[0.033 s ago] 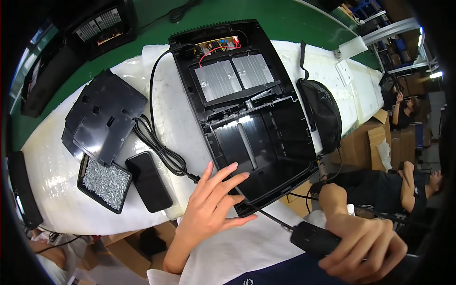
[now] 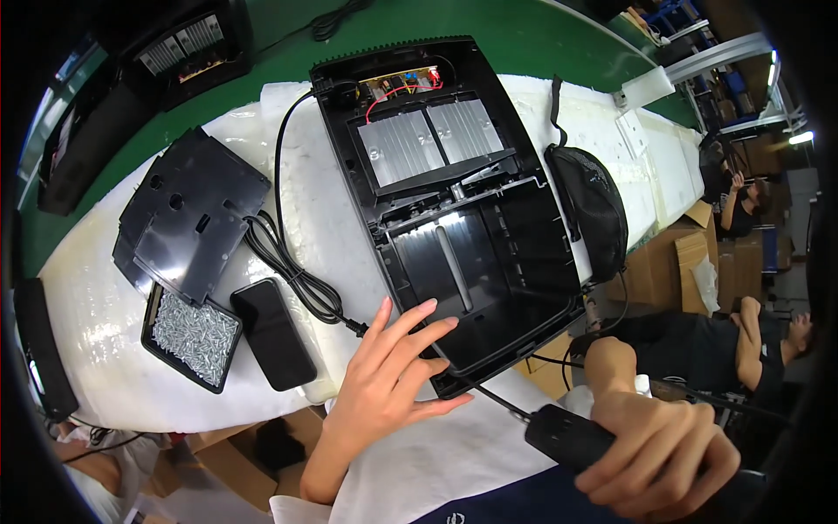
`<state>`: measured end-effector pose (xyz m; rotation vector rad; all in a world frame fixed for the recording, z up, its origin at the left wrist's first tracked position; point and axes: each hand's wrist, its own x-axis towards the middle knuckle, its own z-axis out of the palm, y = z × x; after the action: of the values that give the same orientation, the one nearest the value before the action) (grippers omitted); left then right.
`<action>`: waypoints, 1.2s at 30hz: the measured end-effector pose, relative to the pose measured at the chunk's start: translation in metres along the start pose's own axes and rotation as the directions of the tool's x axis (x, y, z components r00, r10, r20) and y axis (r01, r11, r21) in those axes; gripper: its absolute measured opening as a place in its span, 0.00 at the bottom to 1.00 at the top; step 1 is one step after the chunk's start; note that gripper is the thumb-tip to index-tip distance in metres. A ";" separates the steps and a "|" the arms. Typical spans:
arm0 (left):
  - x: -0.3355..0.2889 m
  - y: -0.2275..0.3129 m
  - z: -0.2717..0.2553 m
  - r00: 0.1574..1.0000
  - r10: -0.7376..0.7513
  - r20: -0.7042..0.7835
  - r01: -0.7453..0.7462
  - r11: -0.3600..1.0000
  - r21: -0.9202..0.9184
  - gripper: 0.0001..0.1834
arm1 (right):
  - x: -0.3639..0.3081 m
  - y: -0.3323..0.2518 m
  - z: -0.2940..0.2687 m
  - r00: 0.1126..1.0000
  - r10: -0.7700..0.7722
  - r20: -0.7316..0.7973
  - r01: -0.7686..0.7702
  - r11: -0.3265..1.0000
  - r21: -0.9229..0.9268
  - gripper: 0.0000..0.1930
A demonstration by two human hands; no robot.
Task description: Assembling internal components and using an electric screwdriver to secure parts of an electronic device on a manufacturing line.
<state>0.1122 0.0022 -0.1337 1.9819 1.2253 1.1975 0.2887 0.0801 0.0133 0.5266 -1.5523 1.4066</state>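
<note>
My right hand (image 2: 668,450) is wrapped round a black electric screwdriver (image 2: 567,439), whose thin shaft points left to the near corner of a black plastic housing (image 2: 349,166). My left hand (image 2: 384,375) lies at that corner with its fingers spread; thumb and forefinger stand either side of the shaft's tip area. Whether a screw sits at the tip is too small to tell. Inside the housing are two silver finned metal plates (image 2: 401,148), a small circuit board (image 2: 393,87) with red wires, and a deep black compartment (image 2: 428,271) nearest me.
On the white-wrapped table (image 2: 78,341) lie black flat panels (image 2: 188,218), a tray of silver screws (image 2: 194,342), a phone (image 2: 273,334) and a coiled black cable (image 2: 297,275). A black mesh pouch (image 2: 598,210) is right of the housing. Cardboard boxes (image 2: 655,271) and other people are farther right.
My right hand and the screwdriver have shifted slightly left, toward the housing. The left hand and the housing look unmoved.
</note>
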 end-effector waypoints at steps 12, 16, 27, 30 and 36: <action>-0.002 0.003 0.000 0.999 0.008 -0.034 -0.008 1.000 -0.006 0.19 | -0.019 0.011 0.015 0.985 0.155 -0.070 -0.158 0.986 -0.049 0.14; -0.004 0.003 0.001 0.999 0.012 -0.045 -0.012 1.000 0.002 0.19 | -0.015 0.006 0.015 0.978 0.185 -0.102 -0.195 0.976 -0.102 0.14; -0.007 -0.001 0.004 0.990 0.086 -0.110 -0.088 0.996 -0.006 0.18 | -0.019 0.026 0.019 0.968 0.251 -0.016 -0.252 0.965 -0.078 0.08; -0.010 0.000 0.000 0.990 0.109 -0.091 -0.110 0.994 -0.013 0.17 | -0.010 0.036 0.024 0.975 0.223 0.018 -0.223 0.975 -0.002 0.08; -0.017 0.010 -0.028 0.988 0.067 -0.142 -0.063 0.997 0.035 0.17 | -0.003 0.034 0.024 0.863 0.486 0.134 -0.495 0.868 0.035 0.14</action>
<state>0.0883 -0.0181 -0.1196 2.0010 1.2634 1.3824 0.2537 0.0652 -0.0047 0.2629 -1.8258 1.8460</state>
